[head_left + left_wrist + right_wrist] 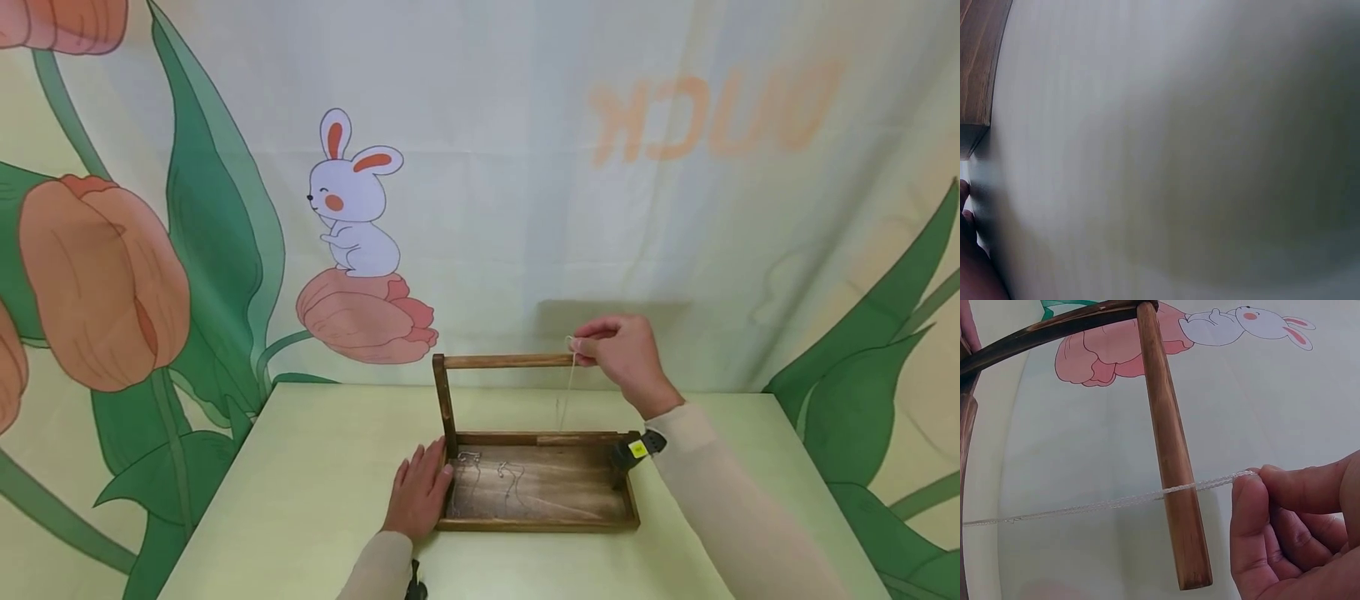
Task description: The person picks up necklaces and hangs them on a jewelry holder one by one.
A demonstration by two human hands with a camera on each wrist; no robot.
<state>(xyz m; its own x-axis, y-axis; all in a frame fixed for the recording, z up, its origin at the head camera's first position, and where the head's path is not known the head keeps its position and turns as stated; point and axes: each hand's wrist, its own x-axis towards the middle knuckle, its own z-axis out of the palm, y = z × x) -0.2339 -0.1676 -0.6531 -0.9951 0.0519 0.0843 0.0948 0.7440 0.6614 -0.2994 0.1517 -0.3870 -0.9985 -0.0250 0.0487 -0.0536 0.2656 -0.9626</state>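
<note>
A dark wooden jewelry stand (540, 526) has a tray base, a post at its left end and a horizontal bar (502, 361) with a free right end. My right hand (626, 354) pinches a thin silver chain necklace (1104, 504) between thumb and index finger near that free end. In the right wrist view the chain crosses the bar, and in the head view it dangles down toward the tray. My left hand (420, 492) lies with fingers extended against the tray's left end. Two more chain necklaces lie in the tray, one of them (512, 471) near its middle.
The stand is on a pale yellow-green table (300, 475). Behind it hangs a curtain (480, 208) printed with tulips and a rabbit. A dark strap with a camera (633, 452) sits on my right wrist and overlaps the tray's right end.
</note>
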